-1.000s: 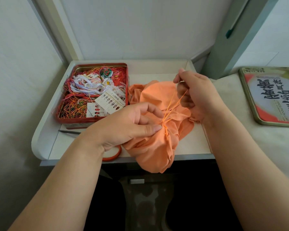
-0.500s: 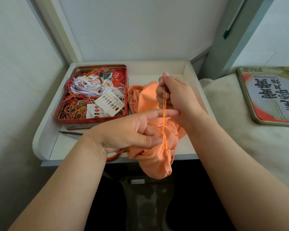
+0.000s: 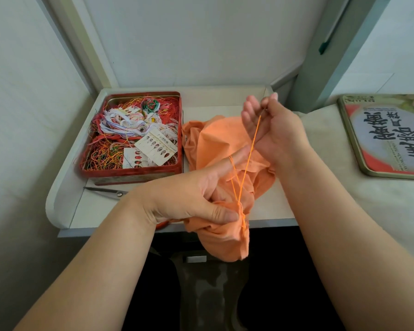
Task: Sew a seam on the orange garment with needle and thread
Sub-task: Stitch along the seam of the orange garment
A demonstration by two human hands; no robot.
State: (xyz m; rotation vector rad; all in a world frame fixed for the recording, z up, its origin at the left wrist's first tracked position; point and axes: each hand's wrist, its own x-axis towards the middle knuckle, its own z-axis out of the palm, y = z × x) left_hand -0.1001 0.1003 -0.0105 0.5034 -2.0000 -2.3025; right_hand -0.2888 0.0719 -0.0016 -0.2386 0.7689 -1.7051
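The orange garment (image 3: 215,144) lies bunched on the white tray table (image 3: 225,101) and hangs over its front edge. My left hand (image 3: 196,199) pinches the fabric at the seam with thumb and fingers, its index finger stretched out with a loop of thread around it. Orange thread (image 3: 249,154) runs taut from the seam up to my right hand (image 3: 270,130), which is raised above the garment. The right hand pinches the thread's upper end, probably at the needle, between thumb and forefinger, with the other fingers spread. The needle itself is too thin to make out.
A red tin (image 3: 134,137) full of tangled coloured threads and needle cards sits at the table's left. Scissors (image 3: 105,191) lie in front of it, partly under my left wrist. A printed tin lid (image 3: 387,137) rests on the cloth-covered surface at the right.
My right hand has moved up and to the right, drawing the thread longer and tighter. My left index finger has straightened out with thread looped over it; the left hand's pinch stays at the seam.
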